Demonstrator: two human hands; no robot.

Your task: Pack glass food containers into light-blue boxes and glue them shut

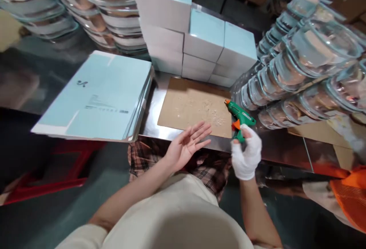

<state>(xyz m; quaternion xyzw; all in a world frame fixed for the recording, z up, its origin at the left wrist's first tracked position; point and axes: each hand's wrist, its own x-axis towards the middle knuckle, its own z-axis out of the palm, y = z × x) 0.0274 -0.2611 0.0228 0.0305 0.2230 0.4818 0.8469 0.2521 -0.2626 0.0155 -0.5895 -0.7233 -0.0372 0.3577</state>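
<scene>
A green glue gun (242, 115) with an orange nozzle and trigger lies at the right edge of a cardboard sheet (185, 106) flecked with pale bits. In a white glove with bare fingertips, my right hand (247, 153) closes its thumb and fingers on the end of the gun's handle. Bare and palm up, my left hand (185, 146) hovers at the sheet's near edge, fingers stretched out and holding nothing.
Flat light-blue cartons (108, 93) are piled at left. White-and-blue boxes (206, 43) stand stacked behind the cardboard. Glass containers rise in stacks at left (120, 16) and right (288, 66). Beside a red stool (65, 169), the floor shows; another person's arm (288, 188) is at right.
</scene>
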